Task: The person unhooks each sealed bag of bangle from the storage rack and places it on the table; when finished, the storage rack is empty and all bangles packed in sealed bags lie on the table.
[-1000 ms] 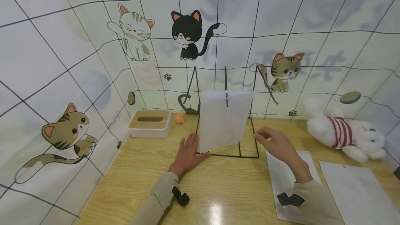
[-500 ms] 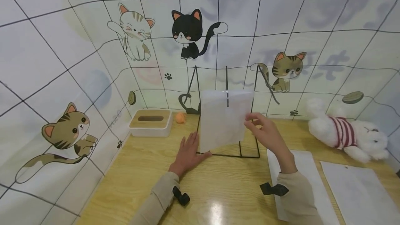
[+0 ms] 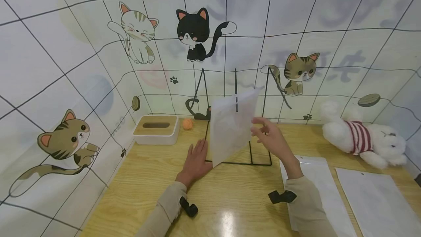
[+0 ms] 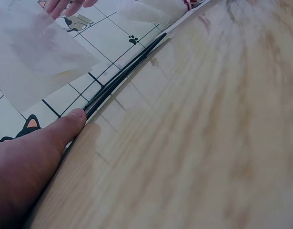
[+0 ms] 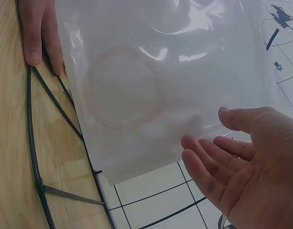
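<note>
A translucent plastic bag (image 3: 232,127) is hung on the middle prong (image 3: 235,79) of a black wire stand (image 3: 251,163), the prong's tip showing in front of the bag's upper part, so the weight seems to be borne there rather than by either hand. A faint round outline can be made out through the plastic in the right wrist view. The bag is turned at a slant to the stand, its lower left corner reaching down near the front base bar. The left hand (image 3: 194,165) is laid on the wooden table (image 3: 227,196) at the stand's left front corner, fingers stretched out and thumb set at the base wire, presumably so that the light frame is kept from sliding or tipping. The right hand (image 3: 274,140) is held at the bag's right edge with fingers loosely bent and thumb well apart from them; nothing is gripped, and whether the plastic is touched cannot be made out. Such a position would suit guiding the bag's free side. To the right, a flat white bag (image 3: 312,169) is partly covered by the right sleeve (image 3: 307,204), and another white bag (image 3: 375,193) is laid beside it.
</note>
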